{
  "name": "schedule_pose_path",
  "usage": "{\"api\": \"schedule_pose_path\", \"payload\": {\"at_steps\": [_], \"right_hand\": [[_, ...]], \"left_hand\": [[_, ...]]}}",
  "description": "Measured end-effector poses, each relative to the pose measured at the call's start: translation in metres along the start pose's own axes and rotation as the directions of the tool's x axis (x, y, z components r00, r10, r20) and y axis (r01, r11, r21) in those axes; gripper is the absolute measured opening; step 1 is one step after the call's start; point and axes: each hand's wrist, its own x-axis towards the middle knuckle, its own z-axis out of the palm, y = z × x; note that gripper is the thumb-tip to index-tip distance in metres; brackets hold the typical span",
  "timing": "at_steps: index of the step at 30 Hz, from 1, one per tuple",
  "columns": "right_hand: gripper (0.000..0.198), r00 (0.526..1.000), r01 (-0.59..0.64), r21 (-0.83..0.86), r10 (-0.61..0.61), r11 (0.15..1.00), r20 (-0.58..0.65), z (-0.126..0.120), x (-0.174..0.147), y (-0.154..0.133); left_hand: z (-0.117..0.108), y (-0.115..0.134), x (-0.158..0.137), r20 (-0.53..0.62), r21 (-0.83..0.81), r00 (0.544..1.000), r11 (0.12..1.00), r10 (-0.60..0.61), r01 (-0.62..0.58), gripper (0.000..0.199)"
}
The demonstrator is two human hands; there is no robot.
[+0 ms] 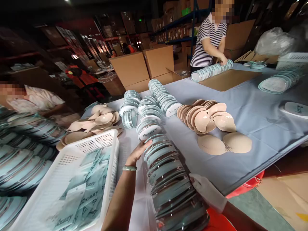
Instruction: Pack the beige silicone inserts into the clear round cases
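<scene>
A long row of round clear-and-teal cases [168, 173] is held between both hands. The left hand [137, 152], open and flat, is pressed against the row's far end; the right hand [208, 192], gloved in white, is spread against its flank at 4 o'clock. The step in hand is judged to be squaring the row; even pressure from both ends is called for next, lest cases slip out. At 9 o'clock a white perforated basket [113, 160] holds printed teal sachets [84, 195]. At 1 o'clock, beige pads [207, 118] are heaped on the blue tablecloth [260, 115].
</scene>
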Motion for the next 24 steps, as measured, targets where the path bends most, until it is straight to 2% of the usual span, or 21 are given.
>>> {"api": "schedule_pose_path", "payload": {"at_steps": [3, 8, 15, 18, 20, 24], "right_hand": [[0.047, 0.997, -0.073, 0.015, 0.072, 0.997, 0.041, 0.003, -0.013, 0.005], [0.059, 0.993, -0.039, -0.001, 0.039, 0.999, 0.109, 0.003, -0.011, -0.008], [0.039, 0.994, 0.043, -0.146, -0.027, 0.988, 0.107, -0.004, -0.009, -0.016], [0.035, 0.984, 0.152, -0.223, -0.126, 0.963, 0.127, -0.01, -0.005, -0.016], [0.033, 0.97, 0.228, -0.221, -0.202, 0.948, 0.136, -0.013, -0.001, -0.011], [0.016, 0.972, 0.217, -0.127, -0.201, 0.968, 0.125, -0.015, 0.002, 0.005]], "left_hand": [[0.003, 0.003, -0.003, -0.025, 0.007, 1.0, 1.0, 0.011, -0.011, 0.074], [0.003, 0.007, -0.011, -0.062, 0.064, 0.998, 0.998, -0.011, 0.015, 0.083], [-0.001, 0.006, -0.009, -0.084, 0.037, 0.996, 0.999, -0.028, 0.032, 0.093], [-0.002, 0.005, -0.009, -0.087, 0.03, 0.995, 0.999, -0.038, 0.041, 0.094], [-0.002, 0.004, -0.009, -0.085, 0.029, 0.996, 0.999, -0.031, 0.034, 0.094], [-0.003, 0.006, -0.01, -0.082, 0.032, 0.996, 0.999, -0.028, 0.03, 0.095]]}}
